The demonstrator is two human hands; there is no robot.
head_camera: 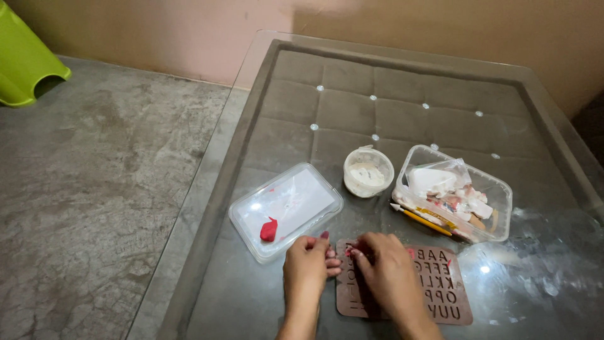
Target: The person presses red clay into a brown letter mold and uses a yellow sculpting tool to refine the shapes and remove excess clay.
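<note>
A brown letter mould point(440, 283) lies flat on the glass tabletop point(251, 296) near me. My right hand point(387, 274) rests over its left half, fingertips pinching a small bit of red clay at the mould's top left corner. My left hand point(306, 266) sits just left of the mould, fingers curled toward the same spot, touching the mould's edge. A clear plastic lid point(286, 208) lies to the upper left with a lump of red clay point(268, 230) on it.
A small round white tub point(368, 171) stands behind the mould. A clear rectangular container point(453, 192) of clay pieces and wrappers sits at the right, a yellow-handled tool point(420, 220) leaning against it. A green plastic stool point(22, 60) stands on the concrete floor, far left.
</note>
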